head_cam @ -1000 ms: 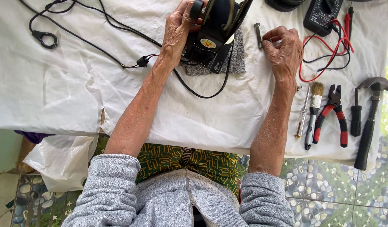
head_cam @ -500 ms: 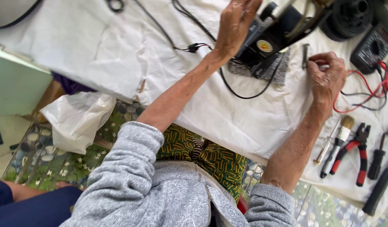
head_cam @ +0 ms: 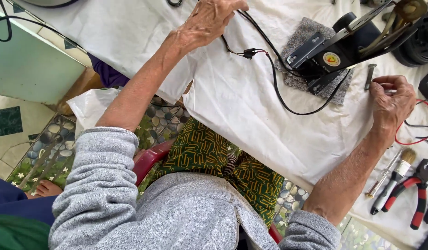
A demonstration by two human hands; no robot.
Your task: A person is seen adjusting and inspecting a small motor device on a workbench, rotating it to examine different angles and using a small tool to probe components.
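My left hand [head_cam: 209, 21] lies at the top of the white cloth [head_cam: 242, 106], with its fingers curled over a black cable [head_cam: 274, 78]. The cable has an inline connector [head_cam: 248, 52] and runs to a black device [head_cam: 336, 58]. That device sits on a grey pad [head_cam: 299, 41], clear of the hand. My right hand [head_cam: 392, 104] rests to the right of the device, fingers closed together. A small metal bolt [head_cam: 370, 76] lies just above its fingertips. I cannot see anything held in it.
A brush [head_cam: 404, 159], a screwdriver [head_cam: 383, 178] and red-handled pliers [head_cam: 418, 185] lie at the lower right. Red wire [head_cam: 411, 127] loops by my right wrist. A black round part [head_cam: 422, 41] sits at the top right. A white plastic bag [head_cam: 91, 104] hangs below the table.
My left hand has come off the black device and moved left onto the cable. My right hand has stayed by the bolt. The view has swung left.
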